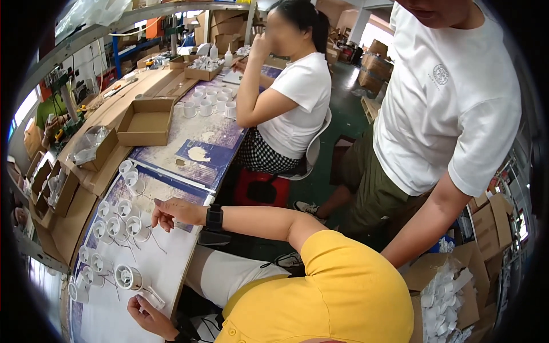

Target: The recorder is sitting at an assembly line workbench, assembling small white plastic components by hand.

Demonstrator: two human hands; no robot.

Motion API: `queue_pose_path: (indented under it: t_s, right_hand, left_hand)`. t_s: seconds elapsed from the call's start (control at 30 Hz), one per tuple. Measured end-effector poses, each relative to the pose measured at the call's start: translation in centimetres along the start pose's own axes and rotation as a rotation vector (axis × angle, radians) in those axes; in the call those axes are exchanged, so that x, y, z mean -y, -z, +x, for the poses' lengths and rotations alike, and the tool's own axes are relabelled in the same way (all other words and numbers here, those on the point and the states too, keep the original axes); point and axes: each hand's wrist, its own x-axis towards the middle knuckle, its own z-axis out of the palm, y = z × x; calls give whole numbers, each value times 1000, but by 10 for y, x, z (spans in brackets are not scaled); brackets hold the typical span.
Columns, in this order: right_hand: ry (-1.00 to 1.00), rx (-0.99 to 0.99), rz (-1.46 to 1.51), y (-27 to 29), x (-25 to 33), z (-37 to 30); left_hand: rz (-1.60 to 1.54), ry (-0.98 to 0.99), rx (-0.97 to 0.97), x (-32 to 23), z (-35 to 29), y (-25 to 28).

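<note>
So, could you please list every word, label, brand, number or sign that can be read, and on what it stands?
None can be read with certainty.
Round dark emblem with tiny lettering, on the standing person's white T-shirt: too small to read.
Cardboard boxes at right: any print is too blurred.
White cylindrical parts near the left hand: no lettering that I can make out.

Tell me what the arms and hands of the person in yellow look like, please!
Both hands are bare, with no gloves. Above the right hand, the wrist wears a boxy black device on a strap, and that arm has a short, plain yellow sleeve. Near the left hand there's a black wristband, partly cut off. The left sleeve can't be seen.
</note>
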Motion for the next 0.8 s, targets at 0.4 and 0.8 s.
queue_pose_path:
  t_s: [0.4,0.8]
  right_hand:
    - [-70,13,20,-17,-34,-2]
    - [-54,-20,-13,-24,-35,-6]
  left_hand:
    - [-112,32,39,8,-4,4]
    - [-45,51,28,-5,-6,8]
